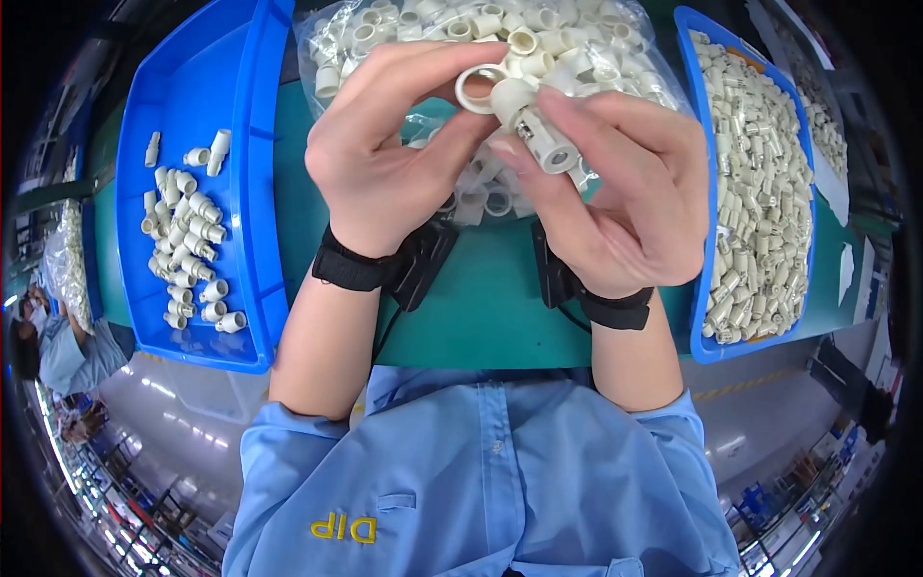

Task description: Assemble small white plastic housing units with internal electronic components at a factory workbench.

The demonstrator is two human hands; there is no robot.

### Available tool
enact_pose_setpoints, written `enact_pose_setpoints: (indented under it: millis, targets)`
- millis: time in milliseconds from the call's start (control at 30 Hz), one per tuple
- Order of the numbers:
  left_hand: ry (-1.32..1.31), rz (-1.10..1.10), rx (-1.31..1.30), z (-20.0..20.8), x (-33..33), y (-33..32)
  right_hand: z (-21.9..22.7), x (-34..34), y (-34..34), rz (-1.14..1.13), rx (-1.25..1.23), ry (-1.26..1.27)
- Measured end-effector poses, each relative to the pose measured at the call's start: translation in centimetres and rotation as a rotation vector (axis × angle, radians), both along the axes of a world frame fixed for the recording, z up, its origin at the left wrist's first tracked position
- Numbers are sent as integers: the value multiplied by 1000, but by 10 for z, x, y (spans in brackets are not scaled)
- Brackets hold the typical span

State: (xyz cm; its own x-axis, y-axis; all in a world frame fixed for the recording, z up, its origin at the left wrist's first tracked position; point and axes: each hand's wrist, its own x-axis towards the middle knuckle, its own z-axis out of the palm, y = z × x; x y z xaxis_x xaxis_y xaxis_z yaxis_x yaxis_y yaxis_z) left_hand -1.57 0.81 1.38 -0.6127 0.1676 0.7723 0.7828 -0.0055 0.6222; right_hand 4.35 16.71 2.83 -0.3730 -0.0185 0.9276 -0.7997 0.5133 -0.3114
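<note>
Above the bench my left hand [394, 144] pinches a white plastic ring-shaped sleeve [463, 93] between thumb and fingers, its round opening showing. My right hand [620, 183] is closed on a white cylindrical plastic fitting [550, 146] with a slotted side and a small round hole in its end. The fitting's rounded far end meets the sleeve's edge; whether it enters the sleeve I cannot tell. Just behind both hands, a clear plastic bag [332, 48] spreads open, full of loose white sleeves. My fingers hide part of both held pieces.
At left a blue tray [260, 192] contains several white assembled-looking pieces. On the right another blue tray [710, 240] is heaped with small white fittings. Both stand on a green bench mat [471, 327]. Each wrist carries a black strapped device [423, 264] with a cable.
</note>
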Motion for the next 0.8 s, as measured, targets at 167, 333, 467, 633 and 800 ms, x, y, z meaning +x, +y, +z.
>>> enact_pose_setpoints:
  millis: [167, 333, 467, 633, 800]
  targets:
    - [32, -14, 1, -3, -2, 0, -5, 1, -9, -56, -30, -13]
    - [42, 14, -35, -8, -3, -5, -7, 4, -12, -65, -74, -46]
    - [38, -45, -88, -10, 1, -6, -9, 4, -11, -46, -21, -16]
    - [106, -13, -112, -12, 0, -6, -13, 5, -13, -43, -54, -61]
    - [157, -11, -124, -14, -5, -6, -16, 4, -13, -103, -52, -45]
